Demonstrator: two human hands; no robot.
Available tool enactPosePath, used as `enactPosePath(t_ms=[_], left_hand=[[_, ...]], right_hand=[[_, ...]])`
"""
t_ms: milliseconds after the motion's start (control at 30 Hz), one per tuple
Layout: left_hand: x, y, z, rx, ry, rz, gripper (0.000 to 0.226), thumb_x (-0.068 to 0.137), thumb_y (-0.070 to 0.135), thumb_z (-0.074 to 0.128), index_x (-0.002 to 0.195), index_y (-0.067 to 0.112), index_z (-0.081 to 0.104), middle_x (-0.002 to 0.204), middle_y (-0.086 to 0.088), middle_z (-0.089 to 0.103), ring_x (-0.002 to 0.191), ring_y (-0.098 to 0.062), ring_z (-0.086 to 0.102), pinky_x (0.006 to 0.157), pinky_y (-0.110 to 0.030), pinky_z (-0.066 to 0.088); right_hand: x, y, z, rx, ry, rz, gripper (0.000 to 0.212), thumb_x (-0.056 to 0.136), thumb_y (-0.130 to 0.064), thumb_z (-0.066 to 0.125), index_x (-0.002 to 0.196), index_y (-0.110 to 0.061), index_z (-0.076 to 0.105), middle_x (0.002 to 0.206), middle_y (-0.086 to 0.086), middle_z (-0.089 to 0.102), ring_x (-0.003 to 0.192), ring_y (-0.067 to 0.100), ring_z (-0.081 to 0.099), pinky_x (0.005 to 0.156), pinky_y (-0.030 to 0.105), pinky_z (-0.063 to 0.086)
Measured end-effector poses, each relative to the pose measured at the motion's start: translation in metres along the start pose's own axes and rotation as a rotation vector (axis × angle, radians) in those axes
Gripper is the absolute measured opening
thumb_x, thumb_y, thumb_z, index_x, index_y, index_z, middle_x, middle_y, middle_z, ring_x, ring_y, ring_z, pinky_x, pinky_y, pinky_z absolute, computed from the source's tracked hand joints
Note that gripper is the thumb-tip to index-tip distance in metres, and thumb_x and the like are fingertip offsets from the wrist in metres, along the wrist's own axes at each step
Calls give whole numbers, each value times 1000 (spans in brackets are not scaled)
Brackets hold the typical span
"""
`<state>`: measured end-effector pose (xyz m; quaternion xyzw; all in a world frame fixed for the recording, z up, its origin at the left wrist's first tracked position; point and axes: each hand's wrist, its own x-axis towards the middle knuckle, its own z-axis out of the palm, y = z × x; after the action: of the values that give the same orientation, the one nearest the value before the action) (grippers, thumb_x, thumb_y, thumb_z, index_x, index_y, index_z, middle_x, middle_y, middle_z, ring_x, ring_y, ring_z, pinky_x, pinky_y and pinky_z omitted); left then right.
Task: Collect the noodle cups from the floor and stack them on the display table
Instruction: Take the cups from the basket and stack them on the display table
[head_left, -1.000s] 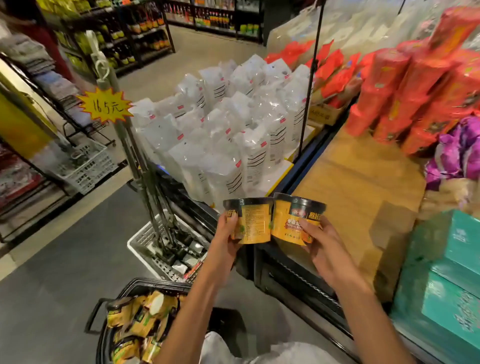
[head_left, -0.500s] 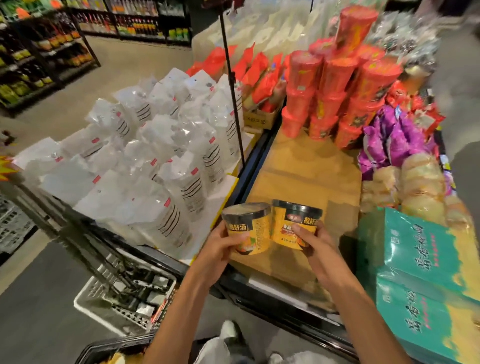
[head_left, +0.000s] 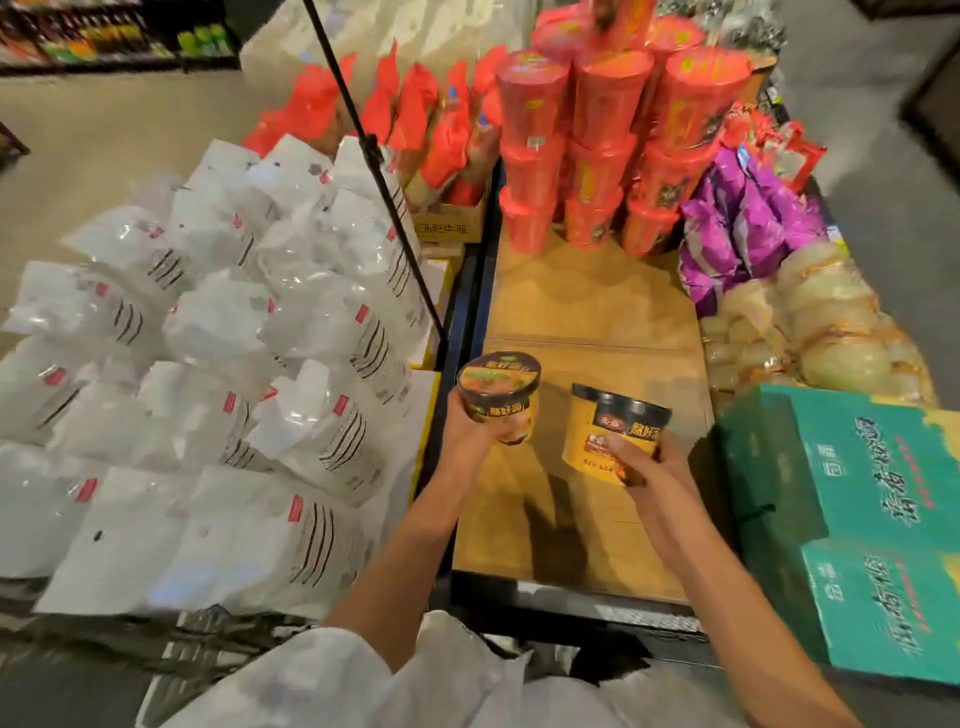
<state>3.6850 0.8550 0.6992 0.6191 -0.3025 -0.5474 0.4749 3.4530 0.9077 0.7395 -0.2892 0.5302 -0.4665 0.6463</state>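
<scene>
My left hand (head_left: 470, 435) grips a yellow noodle cup with a dark lid (head_left: 500, 391), held upright above the left side of the wooden display table (head_left: 587, 306). My right hand (head_left: 647, 465) grips a second yellow noodle cup (head_left: 610, 428), tilted with its lid leaning away from me, over the table's near middle. The two cups are apart, and both are off the table surface. My fingers cover the near lower side of each cup.
Stacked red noodle tubs (head_left: 597, 135) stand at the table's far end. Purple packets (head_left: 748, 228) and pale wrapped goods (head_left: 821, 322) line its right side, green boxes (head_left: 852, 509) at near right. White bags (head_left: 208, 395) fill the left display behind a black pole (head_left: 379, 176).
I have stepped closer and both hands have carried the cups forward over the wooden table. The cups, side by side before, have drawn apart. The floor basket has left view.
</scene>
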Motion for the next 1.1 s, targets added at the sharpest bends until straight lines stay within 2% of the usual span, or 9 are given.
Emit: enactPosePath(t_ms=[133,200,267,333,500,667,800,1000,1100], left_hand=[[50,0,21,140,28,-22,107,63,10,99,151,19,38,144,-4,54,134,-22,53,117,-46,45],[73,3,34,190,53,-14,108,64,12,99,152,19,37,145,-4,48,136,-22,49,117,-42,44],[95,7,47,187,65,3,105,66,10,98,152,18,37,145,-4,48,135,-22,50,113,-37,45],[115,10,60,192,61,10,102,68,7,96,152,17,38,145,-5,52,136,-22,51,115,-40,46],[164,15,88,256,76,49,100,72,9,94,154,16,37,145,-6,57,136,-23,53,116,-43,45],[205,23,101,320,86,83,100,72,13,96,153,16,37,145,-6,57,135,-21,52,104,-29,43],[236,29,104,366,111,73,96,71,12,96,149,12,40,146,-10,56,138,-27,52,116,-46,45],[258,31,98,469,139,96,95,70,23,98,146,12,42,143,-7,58,135,-23,54,113,-37,45],[258,28,95,474,140,104,100,69,20,99,149,8,40,146,-11,54,139,-25,50,118,-39,42]], right_hand=[[21,-4,-10,39,62,3,67,74,-31,84,136,-26,58,126,2,75,119,23,71,113,52,47],[32,-7,-17,52,91,1,68,77,-28,81,140,-23,56,129,6,74,122,27,69,114,56,45],[39,-10,-25,42,100,5,68,79,-27,80,142,-22,55,129,7,74,122,29,69,114,57,46],[47,-10,-33,12,105,21,65,79,-29,82,139,-27,56,126,4,75,118,25,72,112,56,48],[66,-9,-47,-29,112,31,75,77,-37,90,142,-29,55,128,1,74,120,22,71,111,51,49],[74,-4,-53,-27,134,58,87,69,-48,94,143,-27,54,130,3,73,121,23,70,111,53,48],[81,-1,-56,-20,134,76,76,77,-34,90,143,-27,54,131,4,73,123,24,69,113,54,47],[86,2,-53,-28,149,94,80,74,-41,92,143,-27,53,130,4,73,123,23,69,114,55,45],[93,3,-49,-46,152,79,86,72,-46,92,145,-27,51,132,3,72,124,23,68,114,54,46]])
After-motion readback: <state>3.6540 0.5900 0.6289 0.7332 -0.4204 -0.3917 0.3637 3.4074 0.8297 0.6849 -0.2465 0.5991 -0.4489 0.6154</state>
